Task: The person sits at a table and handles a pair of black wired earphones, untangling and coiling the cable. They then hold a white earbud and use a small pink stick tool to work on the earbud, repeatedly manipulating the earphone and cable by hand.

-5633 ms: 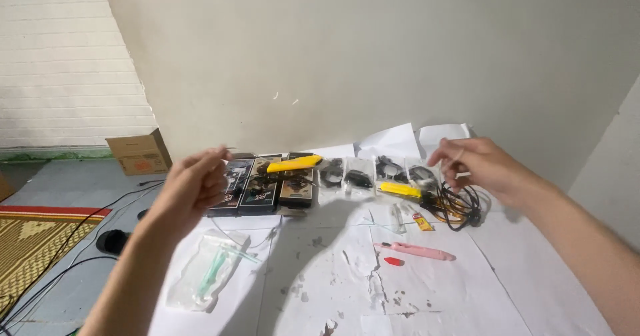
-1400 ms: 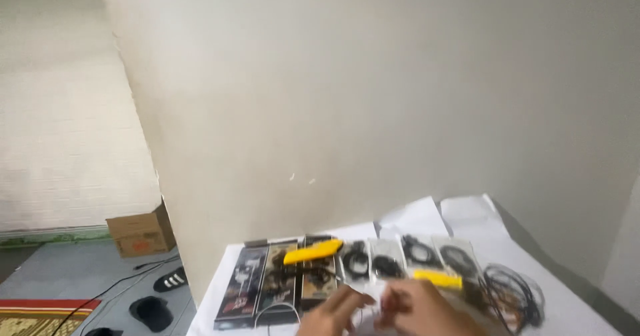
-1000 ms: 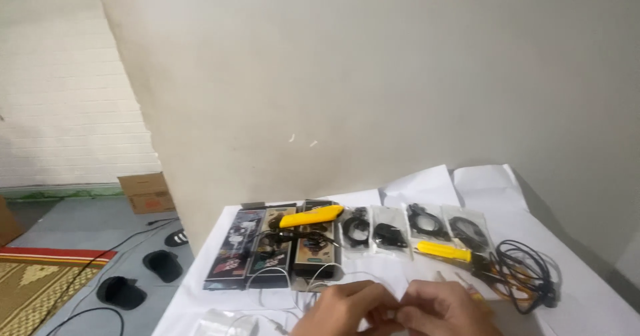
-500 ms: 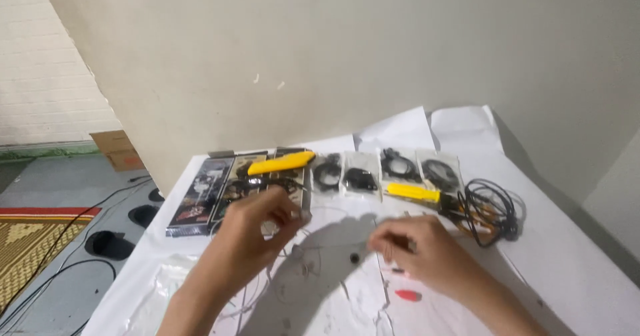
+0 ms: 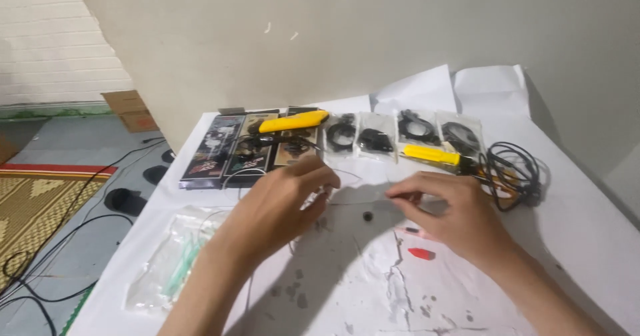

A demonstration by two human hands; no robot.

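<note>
Both hands are at centre frame over the white paper sheet (image 5: 573, 243) covering the table. The left hand (image 5: 283, 206) and right hand (image 5: 453, 216) each pinch one end of a thin wire (image 5: 363, 201), thumb and forefinger pressed together, the wire stretched nearly level between them just above the paper. The work looks mid-way: the wire is out and held taut, but nothing is joined to it yet as far as I can tell; the view is too fine to be sure. A small black ring (image 5: 366, 216) lies just below the wire, untouched. Count: two yellow tools, one (image 5: 293, 121) upper centre, one (image 5: 433, 155) right of centre; four clear bags of black parts (image 5: 403, 133) in a row; three dark flat packs (image 5: 217, 151) at upper left; one cable bundle (image 5: 510, 169) at right; one red piece (image 5: 421, 253) lower centre; one plastic bag of green items (image 5: 177, 263) lower left.
</note>
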